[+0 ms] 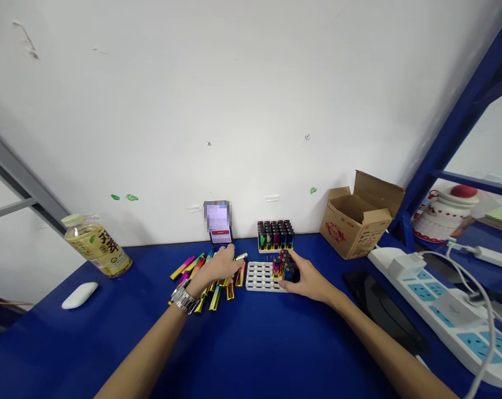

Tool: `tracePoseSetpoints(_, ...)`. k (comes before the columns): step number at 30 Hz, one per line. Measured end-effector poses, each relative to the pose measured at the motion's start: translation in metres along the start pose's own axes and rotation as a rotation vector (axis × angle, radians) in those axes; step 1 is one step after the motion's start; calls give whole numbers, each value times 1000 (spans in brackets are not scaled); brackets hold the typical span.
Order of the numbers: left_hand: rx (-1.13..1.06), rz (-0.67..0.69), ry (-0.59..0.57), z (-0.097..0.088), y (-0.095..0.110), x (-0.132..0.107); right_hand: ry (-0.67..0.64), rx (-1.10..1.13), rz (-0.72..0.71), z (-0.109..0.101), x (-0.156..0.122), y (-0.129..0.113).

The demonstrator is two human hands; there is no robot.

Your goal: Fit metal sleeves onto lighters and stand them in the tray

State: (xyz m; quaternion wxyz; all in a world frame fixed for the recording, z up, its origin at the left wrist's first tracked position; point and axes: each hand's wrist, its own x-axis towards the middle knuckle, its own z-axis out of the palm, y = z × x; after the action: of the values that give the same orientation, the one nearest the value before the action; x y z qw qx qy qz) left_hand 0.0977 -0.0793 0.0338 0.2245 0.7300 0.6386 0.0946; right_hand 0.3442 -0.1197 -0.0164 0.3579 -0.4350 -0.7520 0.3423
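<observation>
A pile of several shiny coloured lighters (201, 277) lies on the blue table. My left hand (218, 268), a metal watch on its wrist, rests on the pile with fingers closed on one gold lighter (240, 257). A white tray with round holes (260, 276) lies to the right of the pile; several lighters (282, 264) stand in its right end. My right hand (307, 279) is curled round that end of the tray, touching the standing lighters. Behind the tray stands a full tray of black-topped lighters (275, 235).
A phone (219, 224) leans on the wall. A yellow tea bottle (95, 246) and a white mouse (80, 295) sit at the left. An open cardboard box (360, 220), a white power strip (438, 305) with cables and a dark flat object (379, 310) are at the right.
</observation>
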Motion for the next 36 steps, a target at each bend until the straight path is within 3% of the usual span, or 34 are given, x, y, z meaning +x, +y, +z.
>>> tracePoseSetpoints(7, 186, 67, 8, 3, -5, -2, -8, -23, 66, 0, -1, 1)
tracePoseSetpoints(14, 252, 119, 66, 7, -1, -7, 16, -22, 19, 2, -1, 4)
tracePoseSetpoints(18, 168, 255, 65, 16, 20, -10, 32, -4, -9, 3, -1, 7)
tracePoseSetpoints(21, -53, 461, -3, 30, 40, -12, 34, 7, -37, 3, 0, 9)
tracePoseSetpoints(23, -175, 529, 1, 39, 49, -13, 39, 11, -43, 3, 0, 9)
tracePoseSetpoints(26, -307, 458, 130, 39, 55, -13, 45, 22, -36, 4, -1, 9)
tracePoseSetpoints(29, -200, 304, 216, 18, 47, -12, 37, 41, -26, 5, -2, 9)
tracePoseSetpoints(30, -50, 253, 193, 9, 40, -11, 33, 47, -24, 5, -2, 10)
tracePoseSetpoints(33, 103, 146, 186, -13, 13, -10, 34, 36, 0, 6, -2, 13)
tracePoseSetpoints(36, 225, 68, 173, -17, -13, -13, 49, 5, 31, 7, -3, 16)
